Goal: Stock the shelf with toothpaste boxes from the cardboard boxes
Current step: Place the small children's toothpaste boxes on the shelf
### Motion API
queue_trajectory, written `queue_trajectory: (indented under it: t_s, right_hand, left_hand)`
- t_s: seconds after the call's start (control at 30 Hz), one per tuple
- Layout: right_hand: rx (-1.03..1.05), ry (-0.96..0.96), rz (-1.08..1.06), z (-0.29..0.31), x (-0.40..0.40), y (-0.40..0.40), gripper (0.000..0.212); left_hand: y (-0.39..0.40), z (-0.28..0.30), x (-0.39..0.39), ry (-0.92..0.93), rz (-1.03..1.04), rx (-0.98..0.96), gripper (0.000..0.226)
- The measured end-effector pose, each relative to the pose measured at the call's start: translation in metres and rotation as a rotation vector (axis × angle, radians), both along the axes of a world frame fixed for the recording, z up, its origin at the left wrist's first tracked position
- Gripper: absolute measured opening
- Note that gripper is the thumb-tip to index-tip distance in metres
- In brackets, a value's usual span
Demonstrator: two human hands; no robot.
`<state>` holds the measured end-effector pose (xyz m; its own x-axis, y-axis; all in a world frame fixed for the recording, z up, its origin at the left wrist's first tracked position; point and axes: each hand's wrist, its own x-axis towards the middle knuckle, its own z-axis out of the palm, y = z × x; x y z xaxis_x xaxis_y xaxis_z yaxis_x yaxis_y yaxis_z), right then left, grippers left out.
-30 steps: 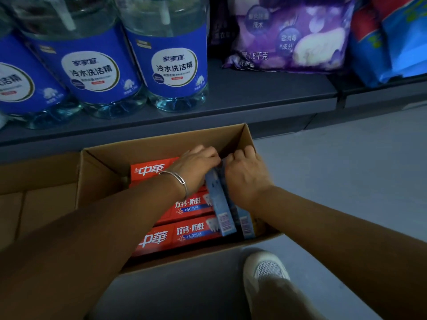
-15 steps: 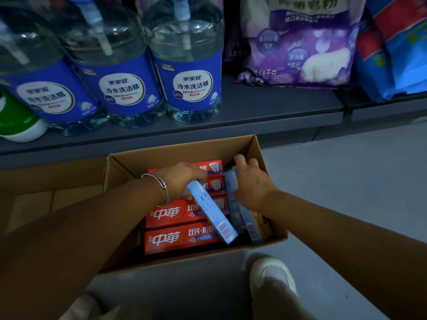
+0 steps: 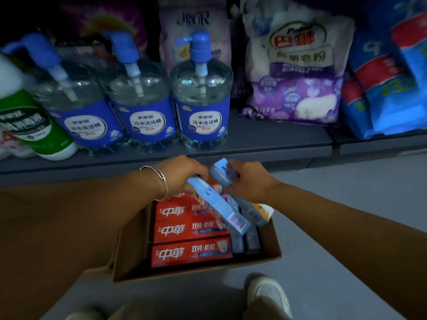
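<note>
1. The left hand (image 3: 182,174), a bangle (image 3: 159,179) on its wrist, has its grip pinched on a light blue toothpaste box (image 3: 219,205); the box slants down toward the camera, barcode end lowest, above the cardboard box (image 3: 196,272).
2. The right hand (image 3: 250,181) has its grip closed on a second blue toothpaste box (image 3: 223,173), lifted clear of the carton; it seems to hold another orange-ended box (image 3: 262,212) beneath, though blur hides this.
3. Red toothpaste boxes (image 3: 191,251) lie flat in rows inside the carton, on the floor (image 3: 346,227) just before the shelf (image 3: 265,137).
4. Pump bottles (image 3: 202,100) with blue labels stand on that shelf; a purple bag (image 3: 298,72) sits to their right.
</note>
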<state>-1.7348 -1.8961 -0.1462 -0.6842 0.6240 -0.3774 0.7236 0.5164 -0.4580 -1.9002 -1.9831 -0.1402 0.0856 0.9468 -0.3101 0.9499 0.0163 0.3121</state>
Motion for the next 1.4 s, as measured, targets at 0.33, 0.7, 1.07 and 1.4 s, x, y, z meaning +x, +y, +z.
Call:
queue_trajectory:
  t_s: [0.33, 0.7, 1.07, 1.4]
  right_hand:
    - [0.044, 0.011, 0.136, 0.183, -0.01, 0.02, 0.037]
    - [-0.032, 0.27, 0.171, 0.31, -0.002, 0.021, 0.034]
    - [0.129, 0.311, 0.178, 0.383, 0.0, 0.095, 0.046]
    - [0.132, 0.331, 0.204, 0.417, -0.033, 0.144, 0.042]
  left_hand:
    - [-0.014, 0.155, -0.01, -0.031, 0.15, 0.211, 0.031]
    - [-0.015, 0.282, 0.005, 0.033, 0.189, 0.42, 0.027]
    - [0.044, 0.354, 0.009, 0.08, 0.154, 0.514, 0.024]
    - [0.08, 0.372, -0.024, 0.097, 0.247, 0.568, 0.024]
